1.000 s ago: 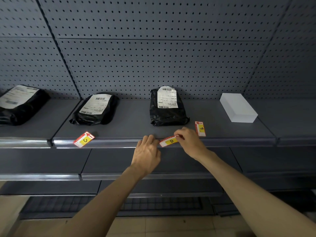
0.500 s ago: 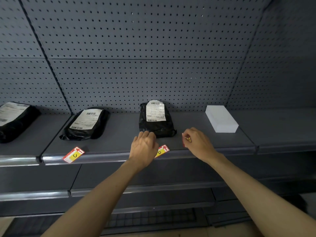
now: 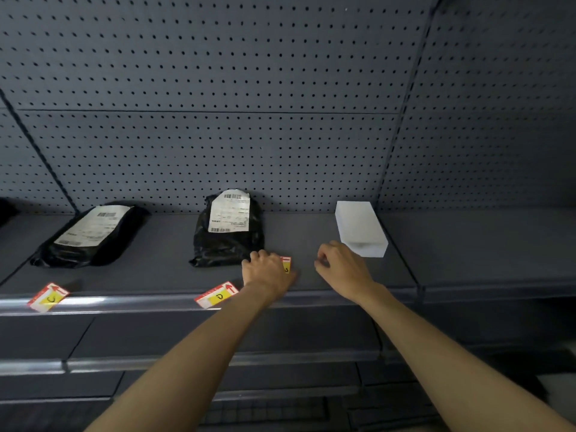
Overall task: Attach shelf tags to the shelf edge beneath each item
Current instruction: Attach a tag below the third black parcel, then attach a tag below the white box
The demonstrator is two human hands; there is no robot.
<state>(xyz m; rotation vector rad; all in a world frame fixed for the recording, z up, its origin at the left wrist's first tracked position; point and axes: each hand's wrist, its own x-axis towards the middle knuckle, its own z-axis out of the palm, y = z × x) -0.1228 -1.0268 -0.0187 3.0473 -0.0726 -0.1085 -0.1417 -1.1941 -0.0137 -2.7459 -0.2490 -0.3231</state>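
L hand (image 3: 265, 271) moved off D tag (image 3: 217, 295) onto third tag (image 3: 286, 264), grip unclear; R hand (image 3: 341, 269) curled, empty.

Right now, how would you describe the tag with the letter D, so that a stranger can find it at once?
Look at the grey shelf below the pegboard wall. On its front edge lies the tag with the letter D, tilted, in front of the middle black parcel and just left of the left hand. The similar tag far to its left shows a C.
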